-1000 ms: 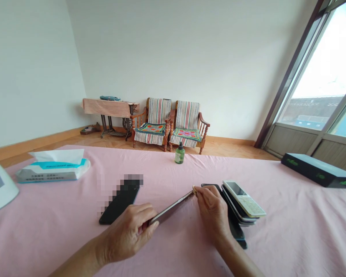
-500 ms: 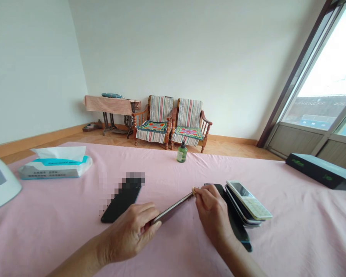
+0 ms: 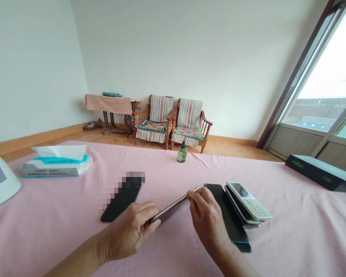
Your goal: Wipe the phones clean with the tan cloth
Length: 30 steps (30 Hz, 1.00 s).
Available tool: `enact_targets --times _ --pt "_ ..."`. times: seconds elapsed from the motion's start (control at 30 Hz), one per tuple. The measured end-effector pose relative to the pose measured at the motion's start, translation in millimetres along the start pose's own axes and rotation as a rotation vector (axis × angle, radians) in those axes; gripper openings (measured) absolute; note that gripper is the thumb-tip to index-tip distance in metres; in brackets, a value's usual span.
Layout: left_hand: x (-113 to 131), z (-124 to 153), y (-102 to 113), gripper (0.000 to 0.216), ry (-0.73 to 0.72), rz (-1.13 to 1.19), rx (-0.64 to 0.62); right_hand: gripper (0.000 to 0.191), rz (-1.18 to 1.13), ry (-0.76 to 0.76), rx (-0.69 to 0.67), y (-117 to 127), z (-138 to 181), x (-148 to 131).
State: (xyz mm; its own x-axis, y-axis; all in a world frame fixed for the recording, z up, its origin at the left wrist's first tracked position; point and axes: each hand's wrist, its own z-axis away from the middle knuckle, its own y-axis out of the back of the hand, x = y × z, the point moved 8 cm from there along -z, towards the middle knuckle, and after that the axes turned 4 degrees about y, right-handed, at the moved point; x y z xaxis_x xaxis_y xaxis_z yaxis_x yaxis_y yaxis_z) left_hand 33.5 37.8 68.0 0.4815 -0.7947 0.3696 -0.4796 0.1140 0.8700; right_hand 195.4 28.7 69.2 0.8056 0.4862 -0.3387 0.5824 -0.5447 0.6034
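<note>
Gently is best: beside the phone stack [image 3: 245, 211], my left hand [image 3: 129, 234] clamps the tilted phone [image 3: 171, 207], right hand [image 3: 206, 223] pinching its raised edge.

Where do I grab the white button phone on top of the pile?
Best pinch the white keypad phone by its two long side edges, coming down from above on the right. It lies flat, face up, topmost on the stack of dark phones, so those edges are bare, and the right hand works at the stack's left.

The left hand [image 3: 127, 234] and right hand [image 3: 208, 223] are bare, as are both forearms.
</note>
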Motion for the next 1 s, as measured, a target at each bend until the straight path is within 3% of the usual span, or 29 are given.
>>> enact_targets --times 0.37,0.53,1.0 --pt "-1 1 1 0.019 -0.004 0.017 0.026 0.03 0.095 0.153 -0.027 -4 4 -22" --pt "1 1 2 0.019 -0.014 0.029 0.036 0.029 0.048 0.089 -0.014 -2 3 -19" --pt "1 0 4 0.019 -0.018 0.044 0.051 0.029 -0.064 0.105 -0.032 -7 6 -21"
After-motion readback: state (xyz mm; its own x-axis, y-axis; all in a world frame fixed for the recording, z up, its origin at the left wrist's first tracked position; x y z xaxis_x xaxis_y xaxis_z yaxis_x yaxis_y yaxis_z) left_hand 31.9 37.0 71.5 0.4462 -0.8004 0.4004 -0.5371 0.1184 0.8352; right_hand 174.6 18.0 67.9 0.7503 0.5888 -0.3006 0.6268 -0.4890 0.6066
